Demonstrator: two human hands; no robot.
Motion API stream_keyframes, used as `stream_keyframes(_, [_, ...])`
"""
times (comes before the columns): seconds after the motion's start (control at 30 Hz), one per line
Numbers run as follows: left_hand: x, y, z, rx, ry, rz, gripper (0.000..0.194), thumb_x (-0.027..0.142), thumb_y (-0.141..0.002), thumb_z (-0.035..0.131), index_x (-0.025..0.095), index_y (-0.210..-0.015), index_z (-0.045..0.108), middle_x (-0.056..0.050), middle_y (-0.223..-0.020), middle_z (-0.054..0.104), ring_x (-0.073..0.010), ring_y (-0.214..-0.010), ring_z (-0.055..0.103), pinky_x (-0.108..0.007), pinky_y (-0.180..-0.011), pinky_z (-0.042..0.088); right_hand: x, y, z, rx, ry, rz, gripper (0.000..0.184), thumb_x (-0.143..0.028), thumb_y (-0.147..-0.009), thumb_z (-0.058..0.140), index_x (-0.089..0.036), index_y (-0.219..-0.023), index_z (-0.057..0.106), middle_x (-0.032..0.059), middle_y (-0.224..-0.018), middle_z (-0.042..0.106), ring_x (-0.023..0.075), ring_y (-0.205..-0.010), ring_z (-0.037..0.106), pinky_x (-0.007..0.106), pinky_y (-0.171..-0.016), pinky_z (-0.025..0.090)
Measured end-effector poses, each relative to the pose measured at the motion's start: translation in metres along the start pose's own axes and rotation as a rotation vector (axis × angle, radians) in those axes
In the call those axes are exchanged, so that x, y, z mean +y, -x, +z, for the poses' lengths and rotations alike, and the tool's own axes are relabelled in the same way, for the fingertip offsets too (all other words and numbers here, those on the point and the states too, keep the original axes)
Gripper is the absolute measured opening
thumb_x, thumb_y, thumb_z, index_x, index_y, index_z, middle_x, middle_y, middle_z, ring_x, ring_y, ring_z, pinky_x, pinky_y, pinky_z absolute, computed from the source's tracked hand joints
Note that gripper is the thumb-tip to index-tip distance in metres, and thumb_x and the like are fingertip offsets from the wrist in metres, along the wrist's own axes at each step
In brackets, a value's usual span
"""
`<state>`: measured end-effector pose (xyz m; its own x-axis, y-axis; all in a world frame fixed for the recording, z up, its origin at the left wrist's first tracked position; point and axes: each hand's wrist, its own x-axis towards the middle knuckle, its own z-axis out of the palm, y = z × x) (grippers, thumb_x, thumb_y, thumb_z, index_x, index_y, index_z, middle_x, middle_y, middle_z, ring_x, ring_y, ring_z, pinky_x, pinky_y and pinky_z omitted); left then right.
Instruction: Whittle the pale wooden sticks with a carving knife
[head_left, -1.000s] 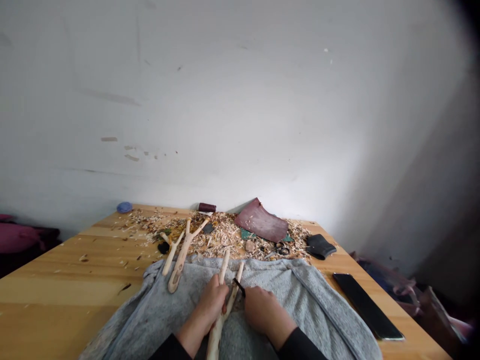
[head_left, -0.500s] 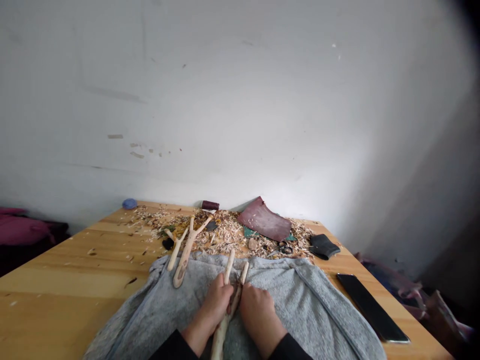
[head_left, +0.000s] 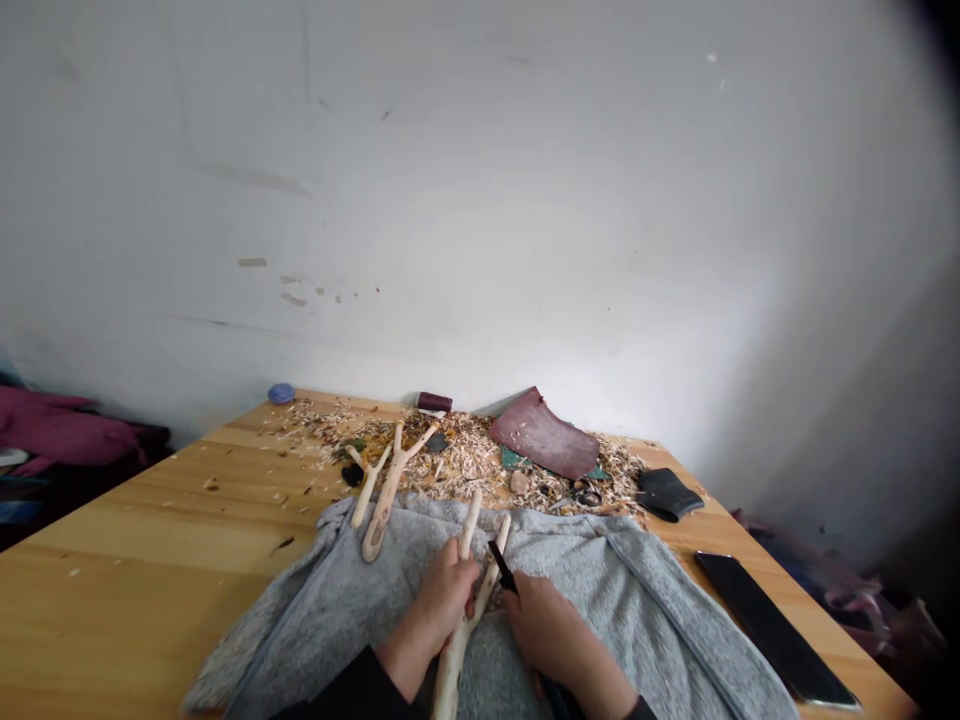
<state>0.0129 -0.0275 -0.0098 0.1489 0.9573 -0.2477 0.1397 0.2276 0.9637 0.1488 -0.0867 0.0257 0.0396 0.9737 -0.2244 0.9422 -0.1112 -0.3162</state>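
My left hand (head_left: 448,588) is closed around one prong of a pale, peeled forked stick (head_left: 452,662), whose handle points down toward me. In my right hand (head_left: 551,625) is a knife (head_left: 500,565) with a dark, narrow blade; the blade lies beside the stick's right prong, and I cannot tell whether it touches. Part of a dark handle shows below that hand. Under both hands spreads a grey fleece cloth (head_left: 630,610). On its far left edge rest a larger forked stick (head_left: 388,500) and a smaller forked stick (head_left: 370,490).
Wood shavings (head_left: 469,455) cover the table's far side. Among them lie a maroon leather piece (head_left: 546,437), a dark red thread spool (head_left: 435,402) and scissors (head_left: 585,495). A black folded piece (head_left: 669,494) and a phone (head_left: 772,625) lie right. A blue round object (head_left: 281,393) sits at the far left corner.
My right hand has drawn back to the right from the fork, and the knife blade now shows. The left hand still grips the stick. The whole view has shifted slightly.
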Motion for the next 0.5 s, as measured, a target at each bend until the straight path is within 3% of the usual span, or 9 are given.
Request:
stream_keyframes(0.33, [-0.007,-0.0026,-0.0008,0.014,-0.007,0.037,0.014,0.023,-0.077,0.059,0.023,-0.073,0.046,0.009,-0.051,0.044,-0.0086,-0.04,0.043,-0.021,-0.041,0.031,-0.0005,-0.0026,0.0042,0.011,0.007,0.035,0.031,-0.023,-0.096,0.037,-0.018,-0.107,0.065,0.0135,-0.106,0.072,0.0249,-0.101,0.069,0.031,-0.08,0.048])
stream_keyframes(0.5, [-0.0047,-0.0022,-0.0008,0.021,-0.028,0.045,0.014,0.014,-0.076,0.054,0.023,-0.071,0.045,0.009,-0.05,0.043,-0.0085,-0.038,0.042,-0.021,-0.039,0.031,-0.0061,0.0006,0.0047,0.03,0.061,0.065,0.031,-0.023,-0.097,0.036,-0.018,-0.108,0.065,0.0138,-0.107,0.072,0.0278,-0.102,0.069,0.037,-0.081,0.051])
